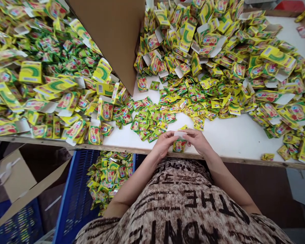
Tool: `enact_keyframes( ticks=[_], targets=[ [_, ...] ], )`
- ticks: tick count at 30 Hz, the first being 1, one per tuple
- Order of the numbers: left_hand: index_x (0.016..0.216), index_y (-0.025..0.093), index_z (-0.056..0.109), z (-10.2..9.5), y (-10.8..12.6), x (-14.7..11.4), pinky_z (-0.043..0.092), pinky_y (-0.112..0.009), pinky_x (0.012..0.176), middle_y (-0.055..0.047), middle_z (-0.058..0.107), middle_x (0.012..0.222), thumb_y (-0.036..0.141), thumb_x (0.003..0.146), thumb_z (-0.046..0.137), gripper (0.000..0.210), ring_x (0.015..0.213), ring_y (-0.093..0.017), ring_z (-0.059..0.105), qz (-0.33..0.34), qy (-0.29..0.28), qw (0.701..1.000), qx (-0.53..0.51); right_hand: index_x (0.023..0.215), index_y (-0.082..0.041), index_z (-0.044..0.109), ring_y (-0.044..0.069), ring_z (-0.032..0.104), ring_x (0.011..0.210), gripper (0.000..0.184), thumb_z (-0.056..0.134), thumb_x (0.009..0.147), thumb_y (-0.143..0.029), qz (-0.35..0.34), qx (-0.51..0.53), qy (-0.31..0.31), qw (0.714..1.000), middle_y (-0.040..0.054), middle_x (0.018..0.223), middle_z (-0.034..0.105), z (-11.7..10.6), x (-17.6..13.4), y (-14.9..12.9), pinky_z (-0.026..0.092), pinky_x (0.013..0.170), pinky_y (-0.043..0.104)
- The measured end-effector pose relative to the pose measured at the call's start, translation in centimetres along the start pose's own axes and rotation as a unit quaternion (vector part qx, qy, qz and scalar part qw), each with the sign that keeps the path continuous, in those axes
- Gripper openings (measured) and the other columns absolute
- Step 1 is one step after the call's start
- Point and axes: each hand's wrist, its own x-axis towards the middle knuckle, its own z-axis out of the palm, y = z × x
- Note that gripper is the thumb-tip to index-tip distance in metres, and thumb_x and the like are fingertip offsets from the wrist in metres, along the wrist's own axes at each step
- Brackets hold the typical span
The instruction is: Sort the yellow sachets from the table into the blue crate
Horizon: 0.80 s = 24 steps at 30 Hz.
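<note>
Between my two hands, at the table's front edge, is a small green and yellow printed box (179, 145) with its white flap raised. My left hand (165, 144) grips the box's left side, thumb at the flap. From the right, my right hand (197, 140) pinches the flap and the side. The box's contents are hidden. Just beyond my hands lie loose green candy sachets (144, 120) and, further right, yellow sachets (198, 122) on the white table (228, 135).
A brown cardboard sheet (114, 37) stands upright between two heaps of printed boxes. The left heap (53, 91) and the right heap (277, 64) spread widely. Below the table edge, a blue crate (76, 189) holds many sachets. Cut cardboard (17, 173) lies at lower left.
</note>
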Motion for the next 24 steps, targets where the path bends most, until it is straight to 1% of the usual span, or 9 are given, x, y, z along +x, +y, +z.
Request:
enact_keyframes(
  ticks=[3, 6, 8, 10, 13, 15, 18, 20, 24],
  targets=[
    [0.090, 0.017, 0.079, -0.3, -0.2, -0.2, 0.052, -0.029, 0.084, -0.005, 0.078, 0.092, 0.030, 0.066, 0.085, 0.028, 0.084, -0.016, 0.068, 0.085, 0.042, 0.993, 0.070, 0.090, -0.020, 0.081, 0.007, 0.049, 0.052, 0.032, 0.077, 0.074, -0.048, -0.026, 0.031, 0.022, 0.999, 0.0047, 0.090, 0.072, 0.1, -0.1, 0.3, 0.042, 0.046, 0.024],
    [0.089, 0.019, 0.080, -0.6, -0.3, 0.0, 0.053, -0.032, 0.088, -0.005, 0.079, 0.094, 0.032, 0.069, 0.083, 0.024, 0.088, -0.018, 0.069, 0.139, 0.071, 0.978, 0.139, 0.084, -0.021, 0.081, 0.011, 0.057, 0.059, 0.027, 0.084, 0.067, -0.042, -0.035, 0.038, 0.047, 0.998, 0.0041, 0.084, 0.074, 0.4, -0.2, 0.5, 0.046, 0.048, 0.024],
    [0.093, 0.019, 0.080, -0.7, -0.3, 0.2, 0.053, -0.031, 0.086, -0.005, 0.079, 0.094, 0.034, 0.071, 0.082, 0.026, 0.086, -0.018, 0.069, 0.144, 0.061, 0.974, 0.164, 0.081, -0.021, 0.079, 0.014, 0.061, 0.061, 0.026, 0.086, 0.064, -0.040, -0.039, 0.037, 0.052, 0.997, 0.0030, 0.075, 0.074, 0.6, -0.1, 0.5, 0.049, 0.049, 0.024],
    [0.096, 0.018, 0.079, -0.8, -0.3, 0.5, 0.053, -0.030, 0.078, -0.005, 0.078, 0.089, 0.035, 0.072, 0.081, 0.029, 0.079, -0.017, 0.068, 0.140, 0.039, 0.973, 0.180, 0.078, -0.021, 0.078, 0.013, 0.060, 0.058, 0.026, 0.087, 0.064, -0.040, -0.046, 0.031, 0.058, 0.997, 0.0017, 0.069, 0.072, 0.6, 0.0, 0.5, 0.049, 0.048, 0.024],
    [0.091, 0.017, 0.077, -0.8, -0.4, 1.0, 0.051, -0.026, 0.068, -0.004, 0.074, 0.079, 0.034, 0.072, 0.082, 0.026, 0.069, -0.014, 0.063, 0.157, 0.022, 0.967, 0.198, 0.078, -0.020, 0.078, 0.012, 0.060, 0.057, 0.026, 0.086, 0.064, -0.040, -0.058, 0.017, 0.063, 0.996, 0.0022, 0.071, 0.072, 0.4, 0.2, 0.7, 0.049, 0.048, 0.023],
    [0.086, 0.016, 0.076, -0.8, -0.4, 1.2, 0.051, -0.026, 0.069, -0.004, 0.073, 0.079, 0.033, 0.071, 0.083, 0.023, 0.070, -0.014, 0.064, 0.183, 0.010, 0.962, 0.201, 0.079, -0.020, 0.078, 0.013, 0.062, 0.060, 0.027, 0.087, 0.063, -0.040, -0.063, 0.010, 0.059, 0.996, 0.0031, 0.075, 0.073, 0.2, 0.2, 0.9, 0.051, 0.050, 0.024],
    [0.078, 0.016, 0.075, -0.8, -0.6, 1.2, 0.053, -0.029, 0.077, -0.006, 0.074, 0.085, 0.031, 0.068, 0.085, 0.020, 0.082, -0.017, 0.068, 0.215, -0.024, 0.958, 0.190, 0.075, -0.019, 0.078, 0.014, 0.064, 0.066, 0.027, 0.088, 0.061, -0.039, -0.074, -0.002, 0.046, 0.996, 0.0039, 0.079, 0.073, -0.1, 0.1, 1.2, 0.055, 0.056, 0.026],
    [0.077, 0.016, 0.075, -0.8, -0.6, 1.1, 0.054, -0.031, 0.081, -0.006, 0.075, 0.086, 0.032, 0.069, 0.084, 0.019, 0.084, -0.018, 0.069, 0.204, -0.025, 0.962, 0.181, 0.074, -0.019, 0.076, 0.014, 0.064, 0.064, 0.027, 0.088, 0.061, -0.040, -0.070, 0.005, 0.043, 0.997, 0.0034, 0.075, 0.073, -0.2, -0.1, 1.3, 0.056, 0.057, 0.027],
    [0.085, 0.018, 0.078, -0.5, 0.0, 1.1, 0.054, -0.032, 0.080, -0.006, 0.077, 0.086, 0.035, 0.071, 0.082, 0.022, 0.078, -0.018, 0.069, 0.145, 0.019, 0.971, 0.187, 0.077, -0.019, 0.074, 0.015, 0.064, 0.058, 0.032, 0.088, 0.061, -0.044, -0.042, 0.013, 0.050, 0.998, 0.0015, 0.066, 0.071, 0.0, -0.1, 0.8, 0.057, 0.055, 0.030]
  ],
)
